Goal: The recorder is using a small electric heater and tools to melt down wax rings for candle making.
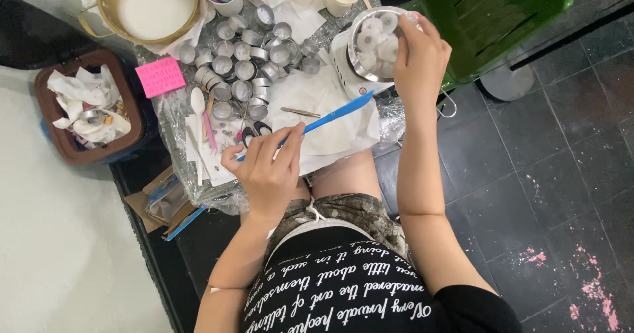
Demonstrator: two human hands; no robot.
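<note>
Worktop, paper-covered, sits at 12 o'clock from the seated person. Brass pot of white wax at 11 o'clock; brown bin of tissue at 9. Small white melter pot full of white wax discs at 1 o'clock, right hand closed on its rim. Empty tealight cups clustered at 12. Left hand pinches blue spatula, blade angled toward the melter.
</note>
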